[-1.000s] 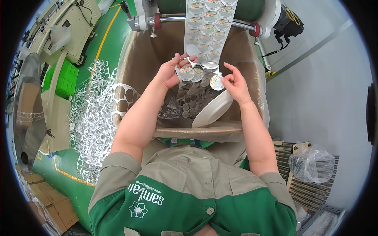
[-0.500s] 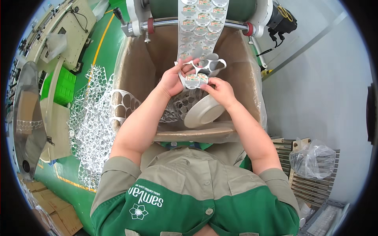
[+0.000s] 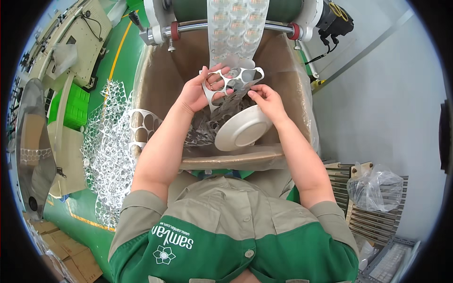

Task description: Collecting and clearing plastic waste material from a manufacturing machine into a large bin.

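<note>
A white sheet with round cut-outs [image 3: 218,87] hangs over the lined box. My left hand [image 3: 196,92] supports it at the left edge, thumb in front and fingers spread behind, visible through the holes. At the sheet's right side my right hand [image 3: 268,104] has thumb and forefinger nearly together; whether they pinch its edge is unclear. Just below that hand a white round plate [image 3: 232,135] tilts, close to the wrist; I cannot tell if it is held. A long strip of round printed labels [image 3: 238,26] comes down from above, blurred, behind the sheet.
The brown box [image 3: 214,162] has a clear plastic liner and perforated scrap inside. Above it runs a metal bar [image 3: 231,28] with red collars and a green roller [image 3: 191,9]. Perforated scrap [image 3: 108,160] heaps on the floor at left, near a green crate [image 3: 71,106].
Printed labels that showed on the sheet between my hands are out of sight; its grey underside and holes show instead. Both hands shifted slightly left in the picture. The strip has become blurred.
</note>
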`<action>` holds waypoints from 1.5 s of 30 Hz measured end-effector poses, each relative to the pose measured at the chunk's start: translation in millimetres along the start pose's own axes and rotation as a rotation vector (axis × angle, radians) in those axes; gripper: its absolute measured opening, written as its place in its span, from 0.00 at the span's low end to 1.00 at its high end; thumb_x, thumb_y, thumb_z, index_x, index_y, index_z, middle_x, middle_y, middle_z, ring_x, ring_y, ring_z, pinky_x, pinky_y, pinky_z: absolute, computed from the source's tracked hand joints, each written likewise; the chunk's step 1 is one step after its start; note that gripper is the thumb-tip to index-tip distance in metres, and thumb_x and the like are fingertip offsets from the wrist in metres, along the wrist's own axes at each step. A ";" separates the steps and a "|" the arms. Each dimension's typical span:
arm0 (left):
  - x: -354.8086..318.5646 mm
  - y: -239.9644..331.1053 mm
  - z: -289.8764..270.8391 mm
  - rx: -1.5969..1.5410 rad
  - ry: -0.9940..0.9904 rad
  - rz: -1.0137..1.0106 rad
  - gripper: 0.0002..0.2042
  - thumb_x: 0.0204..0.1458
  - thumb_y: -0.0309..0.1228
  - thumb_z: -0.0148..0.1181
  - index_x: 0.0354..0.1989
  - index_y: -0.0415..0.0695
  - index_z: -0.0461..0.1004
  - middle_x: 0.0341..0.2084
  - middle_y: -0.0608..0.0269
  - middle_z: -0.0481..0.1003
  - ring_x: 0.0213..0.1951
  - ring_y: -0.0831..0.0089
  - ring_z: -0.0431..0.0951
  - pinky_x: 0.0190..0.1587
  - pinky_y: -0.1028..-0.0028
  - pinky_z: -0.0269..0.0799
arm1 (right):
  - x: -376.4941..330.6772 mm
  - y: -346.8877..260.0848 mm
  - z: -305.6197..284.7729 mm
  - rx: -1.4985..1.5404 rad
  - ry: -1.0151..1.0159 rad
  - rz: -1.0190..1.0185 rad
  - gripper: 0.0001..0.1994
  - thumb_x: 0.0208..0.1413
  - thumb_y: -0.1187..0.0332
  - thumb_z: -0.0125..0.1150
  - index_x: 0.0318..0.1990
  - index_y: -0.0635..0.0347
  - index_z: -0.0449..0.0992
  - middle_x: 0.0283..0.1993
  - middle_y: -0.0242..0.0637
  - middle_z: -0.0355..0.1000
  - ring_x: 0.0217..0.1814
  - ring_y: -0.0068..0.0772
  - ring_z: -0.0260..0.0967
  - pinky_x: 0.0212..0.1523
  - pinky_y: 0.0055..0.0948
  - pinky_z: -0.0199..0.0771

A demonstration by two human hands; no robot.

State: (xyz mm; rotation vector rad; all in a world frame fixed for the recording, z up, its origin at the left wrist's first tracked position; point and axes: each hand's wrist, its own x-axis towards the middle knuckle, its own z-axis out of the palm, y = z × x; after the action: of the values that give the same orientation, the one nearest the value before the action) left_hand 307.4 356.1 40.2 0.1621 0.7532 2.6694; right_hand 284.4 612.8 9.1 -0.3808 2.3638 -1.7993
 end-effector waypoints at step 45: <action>81.0 20.8 -18.0 1.033 0.604 -0.032 0.55 0.33 0.53 0.76 0.64 0.30 0.52 0.58 0.41 0.65 0.58 0.52 0.67 0.58 0.56 0.62 | -5.7 -3.9 -14.7 -0.480 0.148 -0.037 0.19 0.58 0.47 0.53 0.32 0.53 0.77 0.25 0.42 0.74 0.30 0.47 0.72 0.30 0.40 0.70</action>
State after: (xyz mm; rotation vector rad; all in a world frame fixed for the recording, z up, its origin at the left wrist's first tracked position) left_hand 222.0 361.0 36.7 -0.4158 2.2159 2.0121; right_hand 286.4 627.1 16.6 -0.3544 2.9031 -1.2920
